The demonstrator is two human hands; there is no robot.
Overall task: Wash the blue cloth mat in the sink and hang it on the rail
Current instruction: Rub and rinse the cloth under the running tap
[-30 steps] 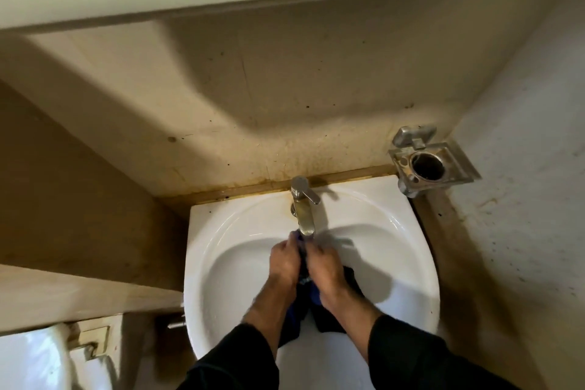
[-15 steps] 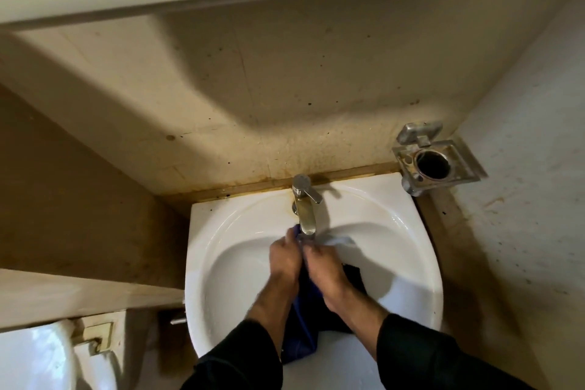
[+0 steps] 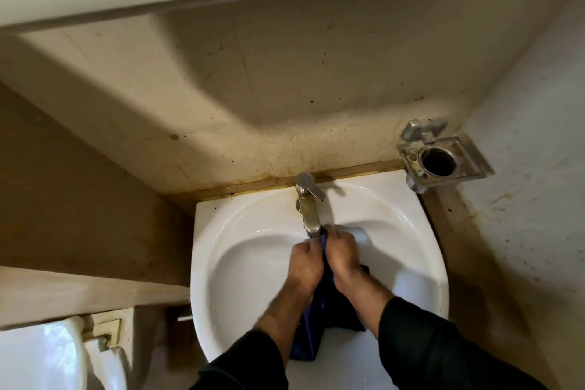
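Note:
The blue cloth mat (image 3: 311, 334) hangs bunched between my two hands over the white sink (image 3: 240, 279). My left hand (image 3: 304, 266) and my right hand (image 3: 342, 255) both grip its upper edge, fists side by side, right under the spout of the metal tap (image 3: 308, 206). The cloth's lower part drapes down over the sink's front rim between my dark sleeves. Its top is hidden inside my fists. No rail is in view.
A metal wall holder (image 3: 440, 161) with a round hole sits at the sink's right rear corner. A stained beige wall rises behind the tap. A white toilet cistern (image 3: 41, 355) stands at the lower left. A pale wall closes in on the right.
Both hands have shifted slightly right under the tap with the cloth. More of the blue cloth now hangs down over the front rim.

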